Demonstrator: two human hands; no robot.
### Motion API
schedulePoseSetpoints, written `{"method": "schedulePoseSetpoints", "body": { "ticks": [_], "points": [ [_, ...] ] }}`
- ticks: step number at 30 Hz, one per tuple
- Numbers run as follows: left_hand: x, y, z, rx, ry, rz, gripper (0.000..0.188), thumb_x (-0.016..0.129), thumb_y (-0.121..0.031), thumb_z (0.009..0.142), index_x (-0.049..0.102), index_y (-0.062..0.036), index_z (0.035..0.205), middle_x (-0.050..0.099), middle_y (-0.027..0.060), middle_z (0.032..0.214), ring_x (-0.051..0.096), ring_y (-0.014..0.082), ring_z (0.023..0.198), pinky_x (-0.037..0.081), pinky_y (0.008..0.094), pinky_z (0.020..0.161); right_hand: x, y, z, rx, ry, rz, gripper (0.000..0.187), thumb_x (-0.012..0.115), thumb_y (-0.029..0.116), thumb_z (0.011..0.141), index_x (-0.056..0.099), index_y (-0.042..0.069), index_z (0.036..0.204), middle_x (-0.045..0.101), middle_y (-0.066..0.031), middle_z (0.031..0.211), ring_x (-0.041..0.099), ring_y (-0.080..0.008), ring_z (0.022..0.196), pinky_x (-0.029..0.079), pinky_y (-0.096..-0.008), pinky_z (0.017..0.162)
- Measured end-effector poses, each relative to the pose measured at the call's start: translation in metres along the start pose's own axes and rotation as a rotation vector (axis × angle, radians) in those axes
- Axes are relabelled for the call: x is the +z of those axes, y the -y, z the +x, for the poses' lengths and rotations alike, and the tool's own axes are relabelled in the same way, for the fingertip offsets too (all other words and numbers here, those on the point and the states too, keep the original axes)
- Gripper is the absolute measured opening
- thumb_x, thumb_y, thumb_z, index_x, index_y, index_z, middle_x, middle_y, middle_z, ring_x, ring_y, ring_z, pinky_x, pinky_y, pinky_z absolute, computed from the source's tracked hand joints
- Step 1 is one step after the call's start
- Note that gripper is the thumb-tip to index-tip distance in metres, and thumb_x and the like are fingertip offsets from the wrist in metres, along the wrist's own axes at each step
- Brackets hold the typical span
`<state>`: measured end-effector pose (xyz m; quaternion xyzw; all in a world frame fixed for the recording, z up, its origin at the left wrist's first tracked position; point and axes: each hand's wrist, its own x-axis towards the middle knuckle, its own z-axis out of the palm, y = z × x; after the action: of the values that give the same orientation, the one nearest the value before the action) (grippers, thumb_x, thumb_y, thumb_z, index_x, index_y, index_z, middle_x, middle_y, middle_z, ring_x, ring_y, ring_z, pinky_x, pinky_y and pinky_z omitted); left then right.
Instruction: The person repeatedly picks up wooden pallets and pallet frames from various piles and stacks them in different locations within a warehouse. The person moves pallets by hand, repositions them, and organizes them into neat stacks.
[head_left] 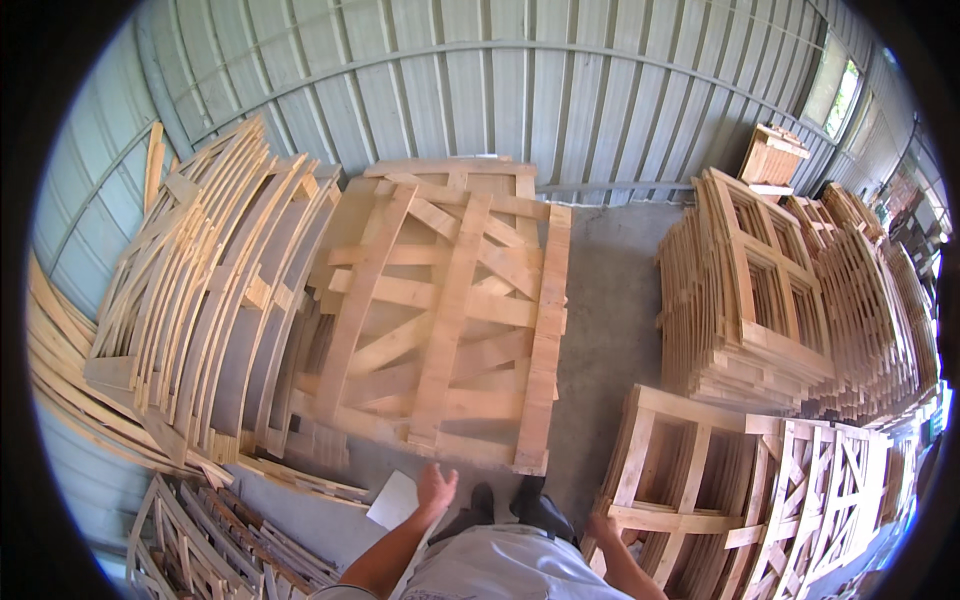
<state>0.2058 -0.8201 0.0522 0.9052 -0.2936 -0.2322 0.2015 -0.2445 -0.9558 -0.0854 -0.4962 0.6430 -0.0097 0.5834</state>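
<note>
My left hand (436, 490) hangs in the air with its thumb apart from the fingers, holding nothing. It is just short of the near edge of a stack of wooden frames (455, 320), where long planks lie over crossed slats. My right hand (600, 530) is low at my side, beside the left corner of another stack of slatted wooden frames (625, 480). Its fingers are small and blurred, so I cannot make out whether they touch or grip that wood. Near my left forearm a white sheet (395, 500) lies on the floor.
Leaning wooden frames and boards (220, 300) fill the left side, with curved-looking slats (190, 540) below them. Tall stacks of frames (740, 290) stand at the right. A strip of concrete floor (615, 290) runs between the stacks toward the corrugated metal wall (500, 90).
</note>
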Motion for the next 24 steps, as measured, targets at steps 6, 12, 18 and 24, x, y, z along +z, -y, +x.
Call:
{"method": "schedulePoseSetpoints", "body": {
  "ticks": [6,12,18,24],
  "points": [
    [-0.023,0.023,0.024,-0.181,0.018,0.015,0.056,0.057,-0.044,0.089,0.062,0.0075,0.108,0.062,0.0296,0.112,0.06,0.044,0.105,0.047,0.0487,0.091,0.012,0.07,0.13,-0.393,-0.037,-0.247,0.033,0.065,0.03,0.087,0.064,-0.001,0.074,0.058,-0.0042,0.061,0.054,-0.0146,0.051,0.04,-0.031,0.045],
    [-0.039,0.006,0.102,-0.164,0.103,-0.034,0.05,0.053,-0.045,0.09,0.065,0.0017,0.103,0.065,0.0295,0.099,0.062,0.0455,0.097,0.048,0.0502,0.085,0.05,0.191,0.123,-0.228,-0.026,-0.244,0.047,0.056,0.043,0.09,0.067,-0.002,0.082,0.061,-0.0108,0.065,0.059,-0.022,0.061,0.047,-0.0386,0.057],
    [-0.041,-0.024,0.238,-0.119,0.121,-0.072,0.047,0.053,-0.042,0.091,0.062,0.0023,0.101,0.064,0.0277,0.102,0.061,0.0443,0.096,0.047,0.0494,0.084,0.097,0.233,0.11,-0.414,-0.138,-0.276,0.064,0.045,0.057,0.091,0.067,-0.004,0.091,0.066,-0.0231,0.081,0.063,-0.0354,0.084,0.045,-0.0459,0.081],
    [-0.031,-0.048,0.342,-0.013,-0.127,-0.055,0.052,0.052,-0.04,0.091,0.059,0.0085,0.109,0.062,0.0316,0.108,0.059,0.0462,0.103,0.047,0.0498,0.09,0.114,0.275,0.091,0.131,-0.154,-0.056,0.054,0.049,0.046,0.094,0.065,-0.002,0.115,0.063,-0.0348,0.108,0.062,-0.0418,0.108,0.046,-0.0445,0.091]
  ]
}}
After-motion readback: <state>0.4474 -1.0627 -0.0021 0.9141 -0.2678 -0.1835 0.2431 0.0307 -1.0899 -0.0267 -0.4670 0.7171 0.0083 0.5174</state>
